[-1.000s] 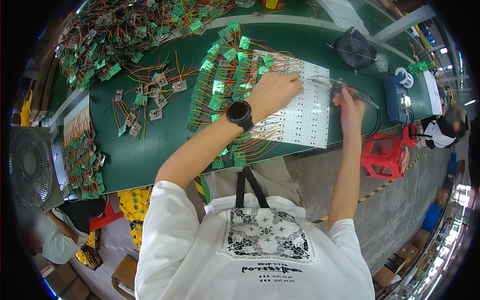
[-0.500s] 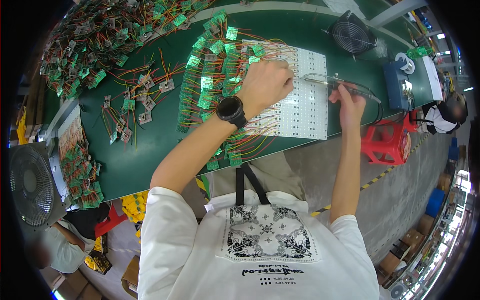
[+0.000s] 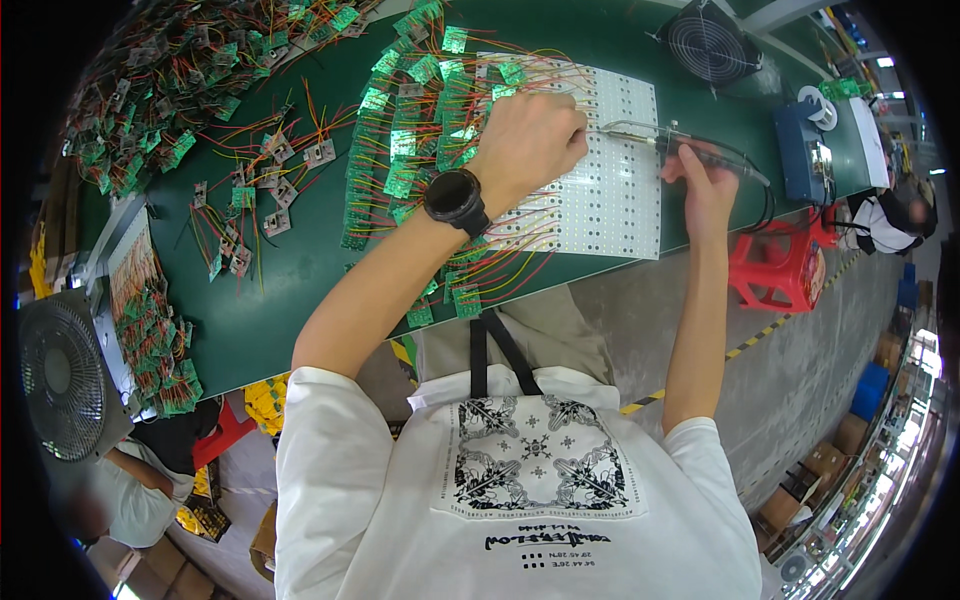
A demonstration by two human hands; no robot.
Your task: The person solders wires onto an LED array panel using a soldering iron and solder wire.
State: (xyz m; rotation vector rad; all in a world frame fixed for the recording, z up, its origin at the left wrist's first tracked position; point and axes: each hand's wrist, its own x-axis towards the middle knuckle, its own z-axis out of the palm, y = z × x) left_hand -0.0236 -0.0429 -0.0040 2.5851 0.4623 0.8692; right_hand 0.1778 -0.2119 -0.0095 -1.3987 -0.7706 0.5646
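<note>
Saw left hand [image 3: 530, 140] palm down over a white panel [image 3: 625, 205], fingers curled in; could not make out anything pinched at the fingertips. Noted a black watch [image 3: 458, 200] on the same wrist. Found right hand [image 3: 706, 185] just past the panel's right edge, closed around the dark handle of a soldering iron [image 3: 708, 152]. Traced its thin metal end leftward over the panel, to just beside the left fingertips; could not judge contact.

Recorded green circuit boards [image 3: 402, 143] in columns to the left of the left hand, some partly hidden by its wrist, with red and yellow wires [image 3: 500, 262] running onto the panel's left side. Saw farther left of that hand a loose cluster of small grey boards [image 3: 283, 192], and up beyond it a large tangled heap of wired boards [image 3: 180, 90]. Marked a green tabletop [image 3: 270, 320] under all of these.

Noted a blue unit [image 3: 795, 150] to the right of the right hand, with a white spool [image 3: 820, 108] close by it. Logged a black square fan [image 3: 705, 45] ahead of the right hand, and a red stool [image 3: 775, 265] below and right of it.
</note>
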